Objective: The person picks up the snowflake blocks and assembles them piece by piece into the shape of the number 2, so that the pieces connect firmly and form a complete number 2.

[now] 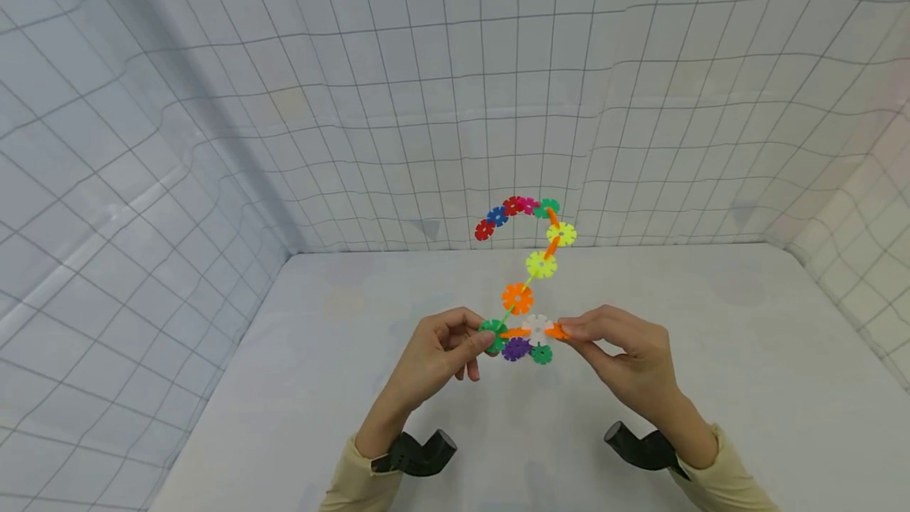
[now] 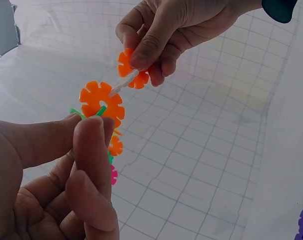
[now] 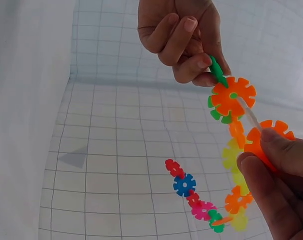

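Note:
A curved chain of notched plastic snowflake discs rises from between the two hands. My left hand pinches a green disc at the chain's lower bend, between thumb and fingers. Slotted to it edge-on is an orange disc, joined in turn to a white disc. My right hand grips the orange end disc, whose edge meets the white one. Farther up run an orange disc, yellow discs and a blue disc, ending at a red disc.
A purple disc and a small green disc lie together on the white table, below the held chain. White grid-patterned sheeting encloses the back and sides. A black wrist mount juts from each forearm.

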A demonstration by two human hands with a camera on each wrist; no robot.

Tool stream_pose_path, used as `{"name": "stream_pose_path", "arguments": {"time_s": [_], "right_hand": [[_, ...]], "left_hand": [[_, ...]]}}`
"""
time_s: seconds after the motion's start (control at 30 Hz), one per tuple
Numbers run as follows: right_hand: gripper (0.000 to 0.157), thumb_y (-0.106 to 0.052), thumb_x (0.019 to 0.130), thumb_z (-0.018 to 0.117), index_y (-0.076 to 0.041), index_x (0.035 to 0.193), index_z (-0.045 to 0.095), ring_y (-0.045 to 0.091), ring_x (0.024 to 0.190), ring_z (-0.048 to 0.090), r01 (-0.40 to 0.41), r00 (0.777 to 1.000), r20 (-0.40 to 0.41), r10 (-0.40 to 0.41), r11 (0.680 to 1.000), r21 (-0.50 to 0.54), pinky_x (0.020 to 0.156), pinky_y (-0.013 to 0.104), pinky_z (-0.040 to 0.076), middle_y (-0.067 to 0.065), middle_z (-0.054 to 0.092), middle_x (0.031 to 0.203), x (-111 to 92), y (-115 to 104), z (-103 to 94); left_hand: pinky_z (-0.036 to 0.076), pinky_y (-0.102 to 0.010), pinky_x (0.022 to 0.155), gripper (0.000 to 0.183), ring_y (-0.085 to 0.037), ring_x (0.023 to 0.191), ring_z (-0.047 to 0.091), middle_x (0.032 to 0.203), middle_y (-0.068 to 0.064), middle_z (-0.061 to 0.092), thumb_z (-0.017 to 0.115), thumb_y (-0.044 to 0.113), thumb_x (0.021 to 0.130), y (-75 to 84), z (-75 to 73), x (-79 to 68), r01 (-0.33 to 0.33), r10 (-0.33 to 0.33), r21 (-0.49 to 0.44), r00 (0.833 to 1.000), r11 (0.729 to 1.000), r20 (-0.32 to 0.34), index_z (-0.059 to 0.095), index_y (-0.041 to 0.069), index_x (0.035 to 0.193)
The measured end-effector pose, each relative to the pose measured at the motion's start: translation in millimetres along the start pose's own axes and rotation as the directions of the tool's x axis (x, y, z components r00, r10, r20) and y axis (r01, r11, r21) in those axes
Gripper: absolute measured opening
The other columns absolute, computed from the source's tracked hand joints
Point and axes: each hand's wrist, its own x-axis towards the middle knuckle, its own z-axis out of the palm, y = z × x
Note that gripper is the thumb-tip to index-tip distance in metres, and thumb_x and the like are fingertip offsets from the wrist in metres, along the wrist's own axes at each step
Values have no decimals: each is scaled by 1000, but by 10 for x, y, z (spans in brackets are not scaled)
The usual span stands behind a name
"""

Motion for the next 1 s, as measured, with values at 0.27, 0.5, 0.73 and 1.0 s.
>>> {"name": "stream_pose_path", "arguments": {"time_s": [0.27,0.5,0.73,1.0], "right_hand": [[18,-16,91,65,0,84,71,20,77,69,18,999,30,-15,996,-86,73,19,51,12,69,83,-25,27,-3],[21,-19,92,64,-1,83,70,20,76,68,17,999,33,-14,995,-99,71,19,52,11,69,83,-62,39,27],[18,-15,91,66,1,83,70,21,78,69,32,999,8,-32,998,-48,68,20,52,12,68,83,-91,31,101],[19,-14,91,65,3,83,70,22,72,68,62,997,-30,-65,995,-82,63,21,53,13,68,82,-91,7,196]], "left_hand": [[41,-22,48,16,-20,53,57,70,-9,62,66,15,90,-70,-15,21,52,-52,-9,997,999,56,62,3,100],[42,-25,48,19,-26,60,61,71,-5,65,68,17,89,-227,177,87,55,-48,-66,994,996,99,66,4,103],[40,-21,47,21,-19,60,65,88,-8,71,65,16,91,-254,435,89,61,-68,-186,997,981,-32,70,-1,104],[39,-19,45,26,-14,57,63,82,-9,70,71,19,87,-194,526,71,96,-163,-398,977,912,-136,69,-4,99]]}}
